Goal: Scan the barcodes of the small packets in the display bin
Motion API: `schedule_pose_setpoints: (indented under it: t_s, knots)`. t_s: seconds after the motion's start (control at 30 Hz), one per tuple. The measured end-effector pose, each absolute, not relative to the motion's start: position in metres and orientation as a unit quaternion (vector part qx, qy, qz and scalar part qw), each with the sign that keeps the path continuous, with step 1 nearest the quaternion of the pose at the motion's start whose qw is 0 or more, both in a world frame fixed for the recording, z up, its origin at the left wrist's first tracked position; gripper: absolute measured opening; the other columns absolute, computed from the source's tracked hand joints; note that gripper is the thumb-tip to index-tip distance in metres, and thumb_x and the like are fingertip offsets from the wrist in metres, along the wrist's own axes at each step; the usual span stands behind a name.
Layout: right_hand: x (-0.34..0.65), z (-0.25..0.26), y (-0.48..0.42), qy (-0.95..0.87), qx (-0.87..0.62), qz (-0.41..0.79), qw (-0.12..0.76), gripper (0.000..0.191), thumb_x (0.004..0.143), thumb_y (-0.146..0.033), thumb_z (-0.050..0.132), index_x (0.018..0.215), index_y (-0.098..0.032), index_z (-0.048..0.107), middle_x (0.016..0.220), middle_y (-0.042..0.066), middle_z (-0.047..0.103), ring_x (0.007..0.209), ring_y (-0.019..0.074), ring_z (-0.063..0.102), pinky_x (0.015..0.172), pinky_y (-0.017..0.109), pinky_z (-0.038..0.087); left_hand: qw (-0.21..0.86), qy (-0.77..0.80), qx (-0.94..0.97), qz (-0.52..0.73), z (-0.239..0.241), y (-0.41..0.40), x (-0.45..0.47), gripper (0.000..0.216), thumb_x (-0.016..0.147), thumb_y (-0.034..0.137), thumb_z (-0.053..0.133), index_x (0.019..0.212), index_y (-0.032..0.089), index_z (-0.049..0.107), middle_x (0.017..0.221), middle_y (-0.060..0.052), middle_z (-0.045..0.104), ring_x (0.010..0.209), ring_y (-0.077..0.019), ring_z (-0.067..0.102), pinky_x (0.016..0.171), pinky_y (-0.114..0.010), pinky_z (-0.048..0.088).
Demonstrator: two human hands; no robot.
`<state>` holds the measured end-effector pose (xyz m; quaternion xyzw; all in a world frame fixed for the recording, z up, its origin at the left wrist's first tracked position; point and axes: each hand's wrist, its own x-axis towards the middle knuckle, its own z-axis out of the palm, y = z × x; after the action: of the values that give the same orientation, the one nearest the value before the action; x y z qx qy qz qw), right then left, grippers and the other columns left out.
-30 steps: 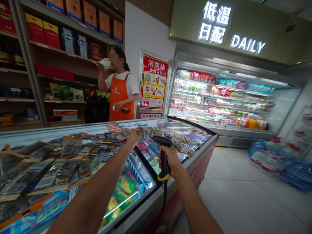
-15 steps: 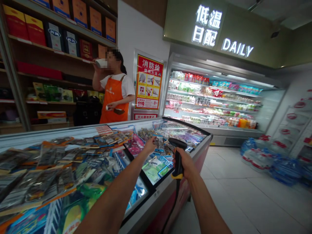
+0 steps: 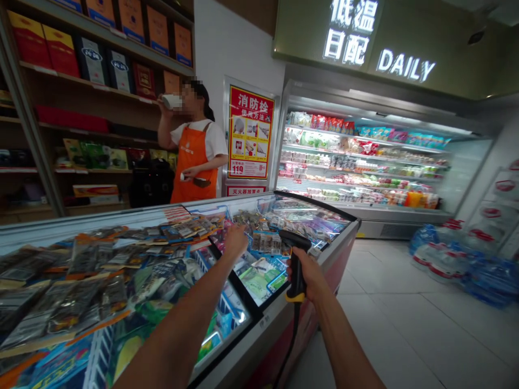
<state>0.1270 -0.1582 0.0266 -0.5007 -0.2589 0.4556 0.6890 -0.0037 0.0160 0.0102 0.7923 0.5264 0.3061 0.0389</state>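
Note:
My right hand [image 3: 306, 273] is wrapped round the grip of a black and yellow barcode scanner [image 3: 297, 270]. The scanner's head faces left over the chest freezer [image 3: 267, 323], and its cable runs down along the freezer's side. My left hand [image 3: 236, 241] is over the freezer, close to a pink packet and the black lid frame [image 3: 243, 294]. Its fingers look curled, and whatever they hold is hidden. Dark snack packets [image 3: 265, 243] lie between the two hands. Under the glass in front of them is a green package [image 3: 257, 278].
Many flat packets [image 3: 77, 302] cover the freezer's left part. Behind it, a person in an orange apron [image 3: 197, 156] raises a white cup [image 3: 173, 101]. A lit refrigerated display [image 3: 365, 162] stands at the back. Bottled water [image 3: 446, 256] is on the floor at right.
My left hand has moved left, away from the scanner, and its outstretched finger no longer shows. The scanner stays in my right hand. The view has shifted slightly.

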Motion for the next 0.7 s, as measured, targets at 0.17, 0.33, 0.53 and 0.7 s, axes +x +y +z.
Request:
schedule_pose_setpoints:
  t_s: [0.17,0.33,0.53,0.7]
  knots:
    - [0.105,0.03,-0.148,-0.285,-0.492,0.485,0.665,0.026,0.066,-0.04,0.061,0.074,-0.017,0.053,0.048,-0.005,0.053,0.036,0.0087,0.047,0.032,0.02,0.038,-0.108,0.629,0.695,0.332,0.019,0.037,-0.091,0.038,0.077,0.021,0.045,0.113,0.015,0.056,0.123,-0.019,0.049,0.115,-0.0348,0.04,0.092,-0.05,0.029]
    - [0.082,0.036,-0.139,-0.301,-0.482,0.502,0.652,0.026,0.064,-0.04,0.062,0.074,-0.017,0.053,0.048,-0.005,0.052,0.036,0.0086,0.047,0.032,0.02,0.038,-0.102,0.701,0.647,0.283,0.013,0.045,-0.132,0.038,0.079,0.038,0.044,0.107,0.016,0.058,0.115,-0.02,0.055,0.108,-0.0354,0.045,0.09,-0.056,0.027]
    - [0.055,0.041,-0.128,-0.327,-0.48,0.515,0.63,0.024,0.064,-0.04,0.06,0.07,-0.017,0.053,0.045,-0.005,0.051,0.034,0.0085,0.045,0.031,0.02,0.037,-0.087,0.639,0.725,0.243,0.01,0.029,-0.126,0.035,0.084,0.036,0.036,0.084,0.018,0.065,0.098,-0.012,0.063,0.097,-0.0307,0.054,0.094,-0.054,0.022]
    - [0.037,0.047,-0.12,-0.347,-0.48,0.526,0.61,0.022,0.068,-0.037,0.056,0.067,-0.016,0.053,0.044,-0.004,0.051,0.033,0.0092,0.044,0.03,0.022,0.036,-0.076,0.658,0.702,0.261,0.013,0.02,-0.124,0.038,0.074,0.035,0.055,0.103,0.012,0.055,0.099,-0.018,0.063,0.101,-0.0339,0.053,0.087,-0.047,0.033]
